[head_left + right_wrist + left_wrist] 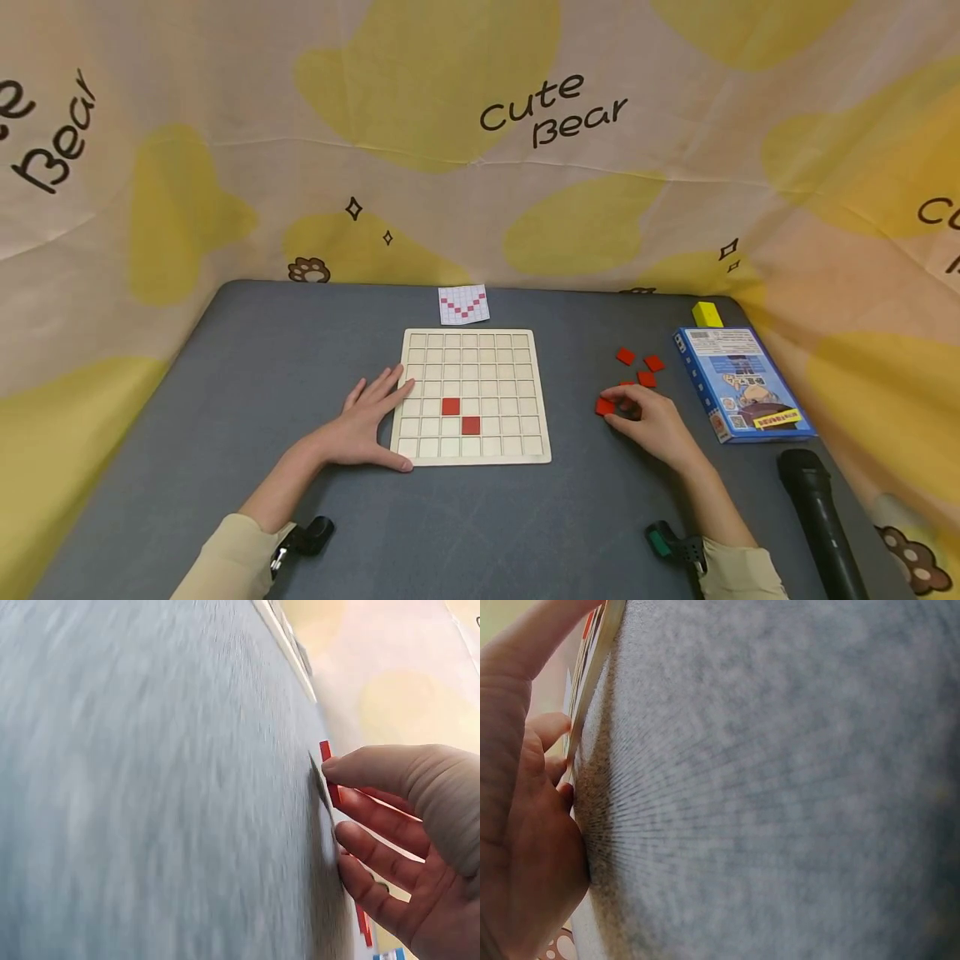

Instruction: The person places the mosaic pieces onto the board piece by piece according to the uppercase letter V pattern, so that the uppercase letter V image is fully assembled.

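Note:
A pale square board (495, 461) with a grid of cells lies on the grey table, two red square tiles (451, 407) set diagonally in its lower half. My left hand (356, 433) spreads along the board's left edge, fingertips and thumb on its rim; the left wrist view shows it against the board's side. To the right of the board, my right hand (654, 427) pinches a red tile (603, 406) between thumb and fingertips. In the right wrist view that tile (325, 750) stands tilted, apart from the table. Several loose red tiles (626, 357) lie just beyond the right hand, one partly hidden.
Behind the board lies a small pattern card (463, 305) with pink squares in a V. At the right are a blue box (742, 383), a yellow block (707, 314) and a black microphone (817, 517). A printed cloth (480, 208) hangs behind the table.

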### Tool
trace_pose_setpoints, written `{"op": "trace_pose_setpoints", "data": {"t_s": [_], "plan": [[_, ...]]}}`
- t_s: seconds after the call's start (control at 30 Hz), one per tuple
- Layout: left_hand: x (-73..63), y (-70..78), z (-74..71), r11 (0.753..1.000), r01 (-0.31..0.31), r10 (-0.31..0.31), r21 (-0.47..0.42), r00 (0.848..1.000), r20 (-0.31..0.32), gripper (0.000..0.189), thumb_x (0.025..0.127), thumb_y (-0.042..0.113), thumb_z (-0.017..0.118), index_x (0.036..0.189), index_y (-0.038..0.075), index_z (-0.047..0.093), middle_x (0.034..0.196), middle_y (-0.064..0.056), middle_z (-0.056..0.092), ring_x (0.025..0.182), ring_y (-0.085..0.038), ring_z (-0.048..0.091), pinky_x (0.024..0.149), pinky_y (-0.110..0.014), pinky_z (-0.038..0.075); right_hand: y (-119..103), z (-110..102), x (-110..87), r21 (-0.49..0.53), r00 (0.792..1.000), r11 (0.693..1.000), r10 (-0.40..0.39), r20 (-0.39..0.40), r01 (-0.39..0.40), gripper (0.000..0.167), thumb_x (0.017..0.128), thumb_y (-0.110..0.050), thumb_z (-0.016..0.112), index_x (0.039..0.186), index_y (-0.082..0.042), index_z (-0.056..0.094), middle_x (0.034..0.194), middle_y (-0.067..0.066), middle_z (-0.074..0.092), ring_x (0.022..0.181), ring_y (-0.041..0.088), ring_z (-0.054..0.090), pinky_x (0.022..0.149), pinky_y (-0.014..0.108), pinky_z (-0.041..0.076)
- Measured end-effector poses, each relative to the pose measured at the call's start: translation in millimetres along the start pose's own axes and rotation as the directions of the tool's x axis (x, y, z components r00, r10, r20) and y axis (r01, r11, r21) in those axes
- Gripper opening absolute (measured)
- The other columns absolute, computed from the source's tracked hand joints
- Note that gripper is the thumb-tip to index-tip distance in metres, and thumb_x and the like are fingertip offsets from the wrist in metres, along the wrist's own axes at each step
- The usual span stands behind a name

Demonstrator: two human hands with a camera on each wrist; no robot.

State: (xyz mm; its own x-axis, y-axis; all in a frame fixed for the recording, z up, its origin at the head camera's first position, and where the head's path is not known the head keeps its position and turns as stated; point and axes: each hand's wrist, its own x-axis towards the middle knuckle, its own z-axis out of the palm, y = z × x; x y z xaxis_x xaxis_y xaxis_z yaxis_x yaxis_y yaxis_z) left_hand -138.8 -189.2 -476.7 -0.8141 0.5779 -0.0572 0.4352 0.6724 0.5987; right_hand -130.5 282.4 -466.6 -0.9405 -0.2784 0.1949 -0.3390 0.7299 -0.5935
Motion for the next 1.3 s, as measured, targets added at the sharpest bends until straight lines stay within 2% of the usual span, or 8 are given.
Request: {"op": "trace_pose_setpoints", "data": {"t_s": [0.37, 0.67, 0.83, 0.93, 1.13, 1.3], "plan": [[0.4, -0.1, 0.4, 1.0, 0.007, -0.007, 0.005, 1.0, 0.003, 0.12, 0.066, 0.062, 0.081, 0.156, 0.008, 0.022, 0.163, -0.015, 0.005, 0.148, -0.035, 0.001, 0.111, -0.06, -0.004, -31, 29, 32.1, 0.094, 1.0, 0.995, 0.011, 0.009, -0.012, 0.029, 0.081, -0.013, 0.08, 0.109, -0.015, 0.072, 0.096, -0.003, 0.067, 0.082, 0.015, 0.059, 0.07, 0.03, 0.05], [-0.8, -0.4, 0.1, 1.0, -0.006, 0.006, -0.006, 1.0, -0.006, 0.119, 0.067, 0.06, 0.081, 0.155, 0.007, 0.023, 0.162, -0.016, 0.005, 0.148, -0.035, 0.002, 0.111, -0.06, -0.004, -65, 57, 58.2, 0.199, 0.997, 0.979, -0.046, 0.06, 0.033, 0.027, 0.082, -0.011, 0.079, 0.108, -0.013, 0.072, 0.086, 0.0, 0.063, 0.072, 0.014, 0.057, 0.066, 0.027, 0.049], [-0.7, -0.8, 0.8, 1.0, -0.018, 0.018, -0.011, 1.0, -0.008, 0.118, 0.067, 0.06, 0.081, 0.155, 0.007, 0.023, 0.162, -0.017, 0.005, 0.148, -0.036, 0.002, 0.11, -0.06, -0.003, -84, 77, 71.7, 0.241, 0.992, 0.969, -0.075, 0.101, 0.048, 0.025, 0.083, -0.012, 0.077, 0.108, -0.013, 0.072, 0.085, 0.0, 0.063, 0.074, 0.013, 0.057, 0.069, 0.028, 0.049], [-0.6, -1.1, 1.4, 1.0, -0.015, 0.015, -0.005, 1.0, -0.006, 0.119, 0.068, 0.061, 0.081, 0.156, 0.007, 0.022, 0.162, -0.016, 0.005, 0.148, -0.036, 0.002, 0.11, -0.06, -0.004, -96, 92, 80.4, 0.252, 0.99, 0.966, -0.086, 0.113, 0.055, 0.025, 0.083, -0.012, 0.077, 0.108, -0.012, 0.072, 0.085, -0.001, 0.063, 0.076, 0.011, 0.059, 0.073, 0.027, 0.051], [-0.4, -2.1, 1.6, 1.0, -0.013, 0.013, -0.003, 1.0, -0.014, 0.118, 0.067, 0.06, 0.081, 0.155, 0.006, 0.024, 0.162, -0.017, 0.007, 0.148, -0.036, 0.002, 0.11, -0.062, -0.003, -124, 117, 96.8, 0.262, 0.982, 0.962, -0.124, 0.144, 0.083, 0.026, 0.083, -0.011, 0.076, 0.109, -0.009, 0.071, 0.087, 0.002, 0.064, 0.076, 0.012, 0.058, 0.072, 0.026, 0.05], [0.0, -1.9, 1.7, 1.0, -0.007, 0.007, -0.004, 1.0, -0.006, 0.118, 0.068, 0.061, 0.081, 0.155, 0.007, 0.023, 0.162, -0.016, 0.006, 0.148, -0.035, 0.002, 0.11, -0.061, -0.003, -143, 131, 108.1, 0.214, 0.97, 0.968, -0.168, 0.176, 0.129, 0.026, 0.084, -0.011, 0.075, 0.109, -0.008, 0.071, 0.087, 0.003, 0.064, 0.074, 0.012, 0.056, 0.068, 0.024, 0.047]]}}
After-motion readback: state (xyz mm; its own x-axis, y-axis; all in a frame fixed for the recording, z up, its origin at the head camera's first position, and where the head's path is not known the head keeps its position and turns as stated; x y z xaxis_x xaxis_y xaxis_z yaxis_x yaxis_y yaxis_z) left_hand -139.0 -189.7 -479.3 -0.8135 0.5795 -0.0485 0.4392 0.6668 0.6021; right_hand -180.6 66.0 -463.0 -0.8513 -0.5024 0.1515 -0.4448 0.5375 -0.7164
